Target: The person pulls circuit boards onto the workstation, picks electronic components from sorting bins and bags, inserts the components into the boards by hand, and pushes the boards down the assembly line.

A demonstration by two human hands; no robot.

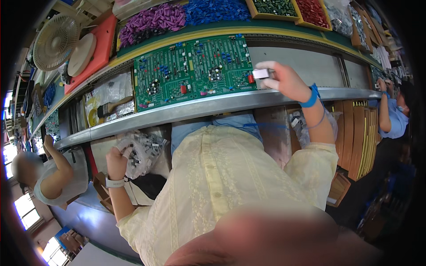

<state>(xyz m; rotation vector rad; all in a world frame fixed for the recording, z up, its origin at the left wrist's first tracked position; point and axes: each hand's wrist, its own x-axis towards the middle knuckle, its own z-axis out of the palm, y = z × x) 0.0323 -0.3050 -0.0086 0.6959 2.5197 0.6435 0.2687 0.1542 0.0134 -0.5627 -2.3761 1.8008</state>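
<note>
Two green circuit boards (173, 66), joined side by side and dotted with small parts, lie on the rail line before me. Over their right edge, my right hand (286, 82), with a blue strap at the wrist, pinches a small white-and-dark block-shaped component (261, 74). A red part (251, 79) on the board sits just below that component. Down at the left, below the metal rail, my left hand (118, 163) has its fingers curled at a clear plastic bag (144, 153) full of small grey-white components. What those fingers hold, if anything, cannot be made out.
Beyond the boards lie piles of purple parts (153, 22) and blue parts (217, 11), plus boxes of green parts (277, 8) and red parts (313, 12). A metal rail (199, 101) runs along the near edge. Co-workers sit at left (62, 173) and right (390, 111).
</note>
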